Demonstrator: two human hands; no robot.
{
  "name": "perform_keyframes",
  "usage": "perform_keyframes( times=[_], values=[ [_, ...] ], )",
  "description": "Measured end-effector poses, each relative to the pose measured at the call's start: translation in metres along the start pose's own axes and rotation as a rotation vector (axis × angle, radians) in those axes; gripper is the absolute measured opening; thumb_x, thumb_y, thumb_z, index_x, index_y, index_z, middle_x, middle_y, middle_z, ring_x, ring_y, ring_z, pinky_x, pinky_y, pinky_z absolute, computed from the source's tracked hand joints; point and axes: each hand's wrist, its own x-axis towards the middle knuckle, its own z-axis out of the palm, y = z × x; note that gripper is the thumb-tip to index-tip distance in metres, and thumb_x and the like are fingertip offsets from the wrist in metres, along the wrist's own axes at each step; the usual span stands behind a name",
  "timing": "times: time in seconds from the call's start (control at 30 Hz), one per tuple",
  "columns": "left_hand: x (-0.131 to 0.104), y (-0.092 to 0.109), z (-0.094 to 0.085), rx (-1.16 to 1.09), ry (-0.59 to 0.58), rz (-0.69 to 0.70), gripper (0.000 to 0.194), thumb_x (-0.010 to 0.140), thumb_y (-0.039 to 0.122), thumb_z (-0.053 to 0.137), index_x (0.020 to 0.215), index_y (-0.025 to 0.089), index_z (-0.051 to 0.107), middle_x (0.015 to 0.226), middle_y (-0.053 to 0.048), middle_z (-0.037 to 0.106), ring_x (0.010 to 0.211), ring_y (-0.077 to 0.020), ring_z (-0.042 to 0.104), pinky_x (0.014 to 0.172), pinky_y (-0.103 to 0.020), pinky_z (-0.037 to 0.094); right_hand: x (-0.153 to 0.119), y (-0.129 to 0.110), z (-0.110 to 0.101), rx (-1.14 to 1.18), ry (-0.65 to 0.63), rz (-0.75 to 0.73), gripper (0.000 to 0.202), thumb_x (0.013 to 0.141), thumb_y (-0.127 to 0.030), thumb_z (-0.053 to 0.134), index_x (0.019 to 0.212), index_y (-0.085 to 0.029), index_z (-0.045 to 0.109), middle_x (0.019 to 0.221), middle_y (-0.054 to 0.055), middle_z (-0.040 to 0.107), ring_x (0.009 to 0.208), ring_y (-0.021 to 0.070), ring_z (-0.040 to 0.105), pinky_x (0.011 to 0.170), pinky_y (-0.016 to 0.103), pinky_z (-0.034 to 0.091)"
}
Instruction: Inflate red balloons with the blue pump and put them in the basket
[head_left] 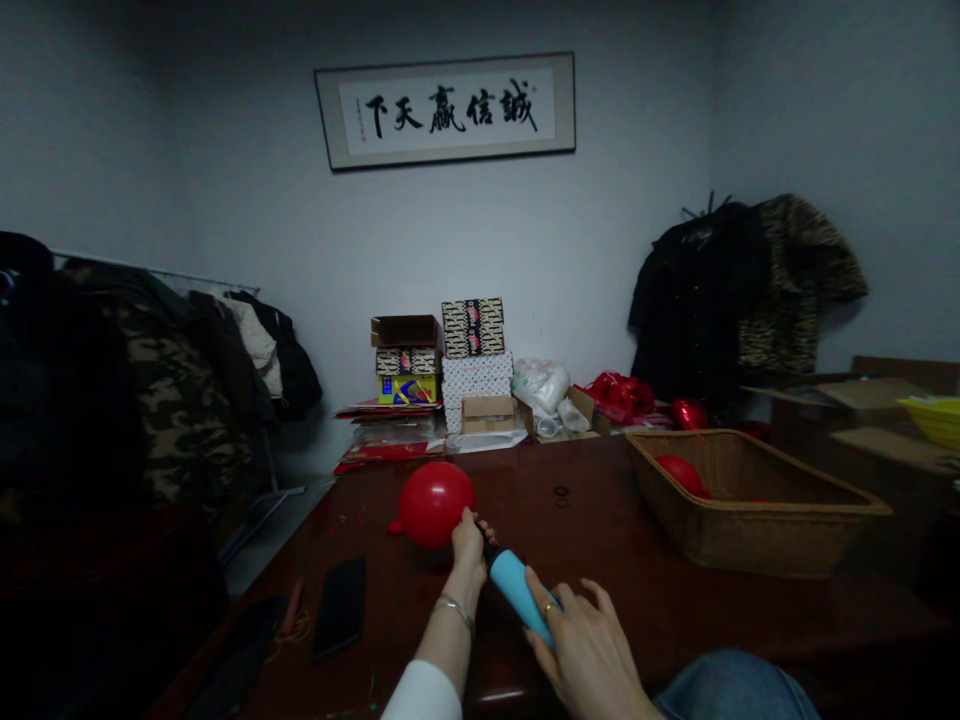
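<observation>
A round, inflated red balloon (436, 504) is in front of me, above the dark wooden table (540, 540). My left hand (470, 542) is closed around the balloon's neck, where it meets the black tip of a light-blue balloon pump (520, 592). The fingers partly hide that joint. On the pump's blue barrel is my right hand (585, 635), with its thumb and index finger along the sides and the other fingers loosely bent. The pump slants from lower right up to the balloon. A small red piece (394, 526) shows at the balloon's left side.
A wicker basket (757, 540) with a red balloon (682, 474) inside stands at the right. To the left lie a black phone (339, 607), a dark flat object (234, 655) and tan string (291, 632). Stacked boxes (478, 385) line the far edge; dark rings (561, 492) lie mid-table.
</observation>
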Motion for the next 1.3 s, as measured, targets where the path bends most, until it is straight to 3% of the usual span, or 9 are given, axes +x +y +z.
perform_keyframes(
  times=[0.17, 0.33, 0.6, 0.8, 1.0, 1.3],
  values=[
    [0.01, 0.004, -0.006, -0.003, 0.051, 0.022, 0.023, 0.088, 0.036, 0.047, 0.074, 0.019, 0.041, 0.048, 0.007, 0.04, 0.033, -0.006, 0.038, 0.035, -0.016, 0.028, -0.023, 0.018, 0.008, 0.008, 0.065, -0.057, 0.057, 0.076, -0.026, 0.058, 0.132, -0.026, 0.043, 0.088, 0.001, 0.064, 0.076, 0.0169, 0.062, 0.093, 0.041, 0.026],
    [0.022, 0.013, -0.015, 0.005, 0.026, 0.073, 0.02, 0.088, 0.032, 0.046, 0.074, 0.019, 0.042, 0.048, 0.007, 0.041, 0.034, -0.0072, 0.04, 0.036, -0.018, 0.03, -0.041, 0.032, 0.009, -0.019, 0.121, -0.127, 0.064, 0.074, -0.028, 0.059, 0.134, -0.025, 0.038, 0.083, -0.001, 0.063, 0.07, 0.016, 0.062, 0.091, 0.041, 0.028],
    [0.023, 0.017, -0.012, 0.005, 0.026, 0.088, 0.021, 0.09, 0.03, 0.042, 0.074, 0.018, 0.042, 0.047, 0.007, 0.04, 0.034, -0.0073, 0.04, 0.037, -0.019, 0.03, -0.044, 0.036, 0.003, -0.049, 0.19, -0.148, 0.059, 0.073, -0.03, 0.06, 0.13, -0.024, 0.043, 0.082, -0.001, 0.064, 0.069, 0.015, 0.063, 0.09, 0.04, 0.027],
    [0.007, 0.014, -0.001, 0.0, 0.012, 0.071, 0.022, 0.09, 0.034, 0.045, 0.076, 0.018, 0.042, 0.048, 0.006, 0.042, 0.034, -0.0068, 0.04, 0.037, -0.018, 0.03, -0.034, 0.034, -0.001, -0.012, 0.083, -0.138, 0.055, 0.079, -0.028, 0.055, 0.133, -0.025, 0.042, 0.086, 0.0, 0.065, 0.073, 0.0153, 0.063, 0.091, 0.038, 0.026],
    [-0.013, 0.003, 0.014, 0.014, -0.017, 0.025, 0.022, 0.091, 0.033, 0.043, 0.073, 0.019, 0.041, 0.047, 0.006, 0.042, 0.034, -0.0067, 0.039, 0.037, -0.018, 0.029, -0.006, 0.017, -0.005, 0.045, -0.022, 0.015, 0.05, 0.082, -0.026, 0.053, 0.131, -0.023, 0.046, 0.09, 0.003, 0.065, 0.08, 0.0169, 0.062, 0.093, 0.04, 0.025],
    [-0.011, 0.001, 0.012, 0.058, -0.004, 0.015, 0.021, 0.091, 0.029, 0.04, 0.073, 0.019, 0.041, 0.045, 0.007, 0.041, 0.034, -0.0073, 0.039, 0.037, -0.019, 0.031, 0.012, 0.002, -0.003, 0.052, -0.108, 0.051, 0.05, 0.084, -0.025, 0.049, 0.133, -0.02, 0.045, 0.093, 0.006, 0.065, 0.083, 0.0188, 0.062, 0.094, 0.04, 0.025]
  ],
)
